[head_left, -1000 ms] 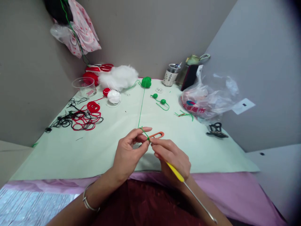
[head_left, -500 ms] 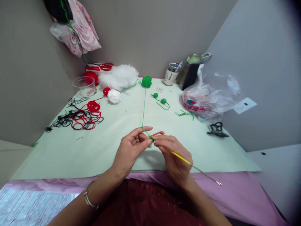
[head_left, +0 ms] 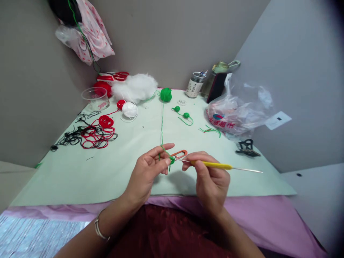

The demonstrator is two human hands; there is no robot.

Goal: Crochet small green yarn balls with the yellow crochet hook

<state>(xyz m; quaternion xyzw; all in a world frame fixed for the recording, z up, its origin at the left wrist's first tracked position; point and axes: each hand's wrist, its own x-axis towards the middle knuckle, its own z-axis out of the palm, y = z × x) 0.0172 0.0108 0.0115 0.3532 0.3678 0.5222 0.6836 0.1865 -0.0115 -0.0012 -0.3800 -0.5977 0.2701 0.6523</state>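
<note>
Between the thumb and fingers of my left hand [head_left: 146, 168] is a small green crochet piece [head_left: 172, 160]. An orange stitch marker [head_left: 179, 154] hangs on or lies against it; I cannot tell which. Green yarn [head_left: 162, 125] runs from a green yarn ball [head_left: 166, 95] at the back of the table over my left index finger to the piece. My right hand [head_left: 211, 175] is closed around the yellow handle of a crochet hook [head_left: 215, 165], held nearly level. Its thin metal tip reaches the green piece, and the other metal end points right.
Tangled black and red yarn [head_left: 94, 134] lies at left, near a clear plastic cup [head_left: 95, 100] and white stuffing [head_left: 135, 87]. Two small green balls [head_left: 186, 115] sit mid-table. At right are a plastic bag [head_left: 236, 111], a pen cup [head_left: 195, 86] and a black hair clip [head_left: 247, 148].
My right hand has moved right and swung the hook from a downward slant to nearly level. The orange stitch marker shows more fully. My left hand stays almost in place.
</note>
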